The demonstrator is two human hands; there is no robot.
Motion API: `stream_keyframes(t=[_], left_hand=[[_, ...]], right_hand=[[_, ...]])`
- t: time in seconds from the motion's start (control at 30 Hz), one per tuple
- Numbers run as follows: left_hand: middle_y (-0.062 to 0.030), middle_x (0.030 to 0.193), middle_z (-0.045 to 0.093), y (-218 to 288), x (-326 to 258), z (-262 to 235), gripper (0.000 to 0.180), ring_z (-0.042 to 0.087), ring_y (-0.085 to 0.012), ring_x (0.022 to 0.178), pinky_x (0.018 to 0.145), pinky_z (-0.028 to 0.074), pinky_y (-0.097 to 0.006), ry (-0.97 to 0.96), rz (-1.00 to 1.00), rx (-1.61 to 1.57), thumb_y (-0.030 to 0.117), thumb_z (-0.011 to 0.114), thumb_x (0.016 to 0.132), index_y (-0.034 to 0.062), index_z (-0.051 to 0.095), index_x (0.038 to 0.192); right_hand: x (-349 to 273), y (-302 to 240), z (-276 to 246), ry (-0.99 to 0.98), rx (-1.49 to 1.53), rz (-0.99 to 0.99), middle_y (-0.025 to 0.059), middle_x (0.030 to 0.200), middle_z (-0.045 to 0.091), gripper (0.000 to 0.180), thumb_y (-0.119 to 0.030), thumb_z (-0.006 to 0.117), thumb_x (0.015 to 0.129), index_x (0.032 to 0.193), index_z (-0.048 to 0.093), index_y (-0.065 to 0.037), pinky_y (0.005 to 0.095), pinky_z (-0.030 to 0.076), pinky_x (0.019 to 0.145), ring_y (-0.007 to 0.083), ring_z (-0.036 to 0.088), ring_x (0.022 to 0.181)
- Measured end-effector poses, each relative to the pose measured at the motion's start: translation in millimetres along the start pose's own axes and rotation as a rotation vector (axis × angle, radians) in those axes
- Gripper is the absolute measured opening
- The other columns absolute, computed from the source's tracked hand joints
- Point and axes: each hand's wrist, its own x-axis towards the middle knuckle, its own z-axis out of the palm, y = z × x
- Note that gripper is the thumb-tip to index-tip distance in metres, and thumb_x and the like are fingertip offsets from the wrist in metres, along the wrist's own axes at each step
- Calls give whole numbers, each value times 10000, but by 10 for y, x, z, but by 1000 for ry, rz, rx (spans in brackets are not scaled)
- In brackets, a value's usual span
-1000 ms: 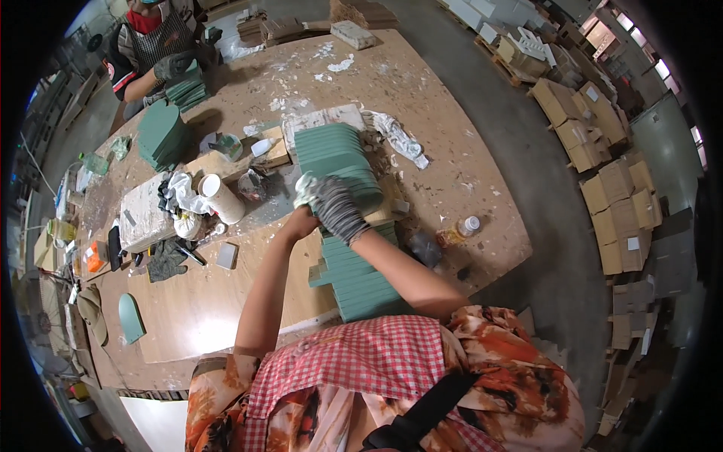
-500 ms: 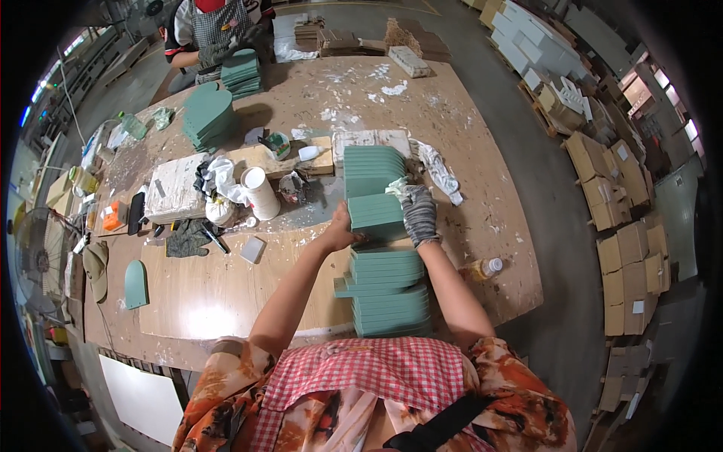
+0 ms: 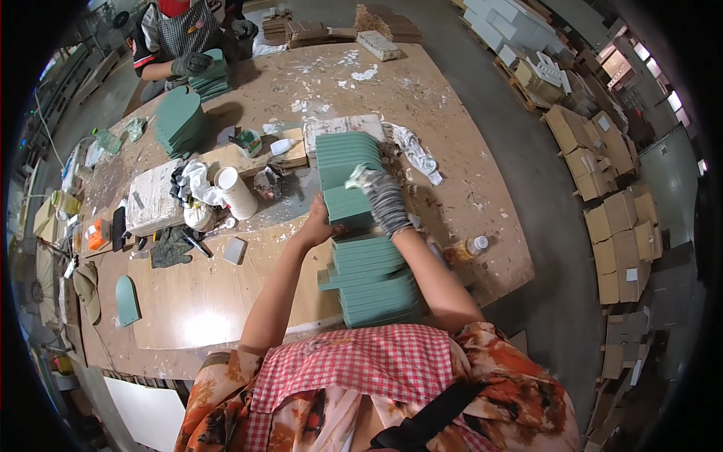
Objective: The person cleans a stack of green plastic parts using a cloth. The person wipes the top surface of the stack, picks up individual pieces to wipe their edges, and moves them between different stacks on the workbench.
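My bare left hand grips the near left side of a block of green panels standing on edge, its fingertips partly hidden under them. My right hand, in a striped grey knit glove, is closed on a crumpled white rag and rests over the right part of that block. Just beyond is another row of green panels with rounded ends, leaning on a white block. Nearer my body, a further stack of green panels lies on the table, one piece jutting out to the left.
A bottle lies right of my forearm. Left are stacked white cups, a dark glove and one arched green panel. Across the table, a gloved person handles more panels. Cardboard boxes stand at the right.
My right hand with the rag has shifted left and across the top of the green block. My left hand stays at its side. The whole view has swung slightly.
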Motion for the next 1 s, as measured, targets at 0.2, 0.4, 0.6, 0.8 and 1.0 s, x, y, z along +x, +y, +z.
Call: stream_keyframes(t=[0.2,0.4,0.6,0.8,1.0], left_hand=[[-217,1378,205,140,54,29,1076,222,-367,1294,1094,201,-377,-22,-87,-25,77,794,601,53,102,1424],[-218,1358,320,112,41,40,849,277,-375,1258,1081,221,-395,-55,41,112,158,769,656,28,312,1360],[-250,1453,196,296,31,-28,959,192,-379,1344,1113,168,-367,-102,-171,13,161,772,666,19,187,1412],[-235,1442,169,229,22,-15,1033,207,-381,1323,1112,168,-367,-34,-99,23,104,787,612,16,146,1417],[-214,1450,212,7,48,12,934,204,-362,1339,1108,175,-377,-57,26,102,111,768,637,35,243,1406]], right_hand=[[127,365,107,-261,-186,62,164,891,647,230,-150,474,855,968,647,-48,364,494,722,306,622,797],[85,-129,797,-149,-215,24,195,944,623,245,-177,518,819,970,632,-21,375,482,817,309,602,870],[-79,229,488,6,-40,-255,146,1088,604,283,-85,481,825,1070,619,-53,363,417,936,294,553,1019],[-223,367,165,64,331,83,126,1156,585,326,-122,413,875,1134,606,-84,345,373,995,252,524,1100],[-166,-53,731,-165,-425,-130,79,1401,406,443,-172,341,905,1334,438,-123,390,206,1099,244,363,1288]])
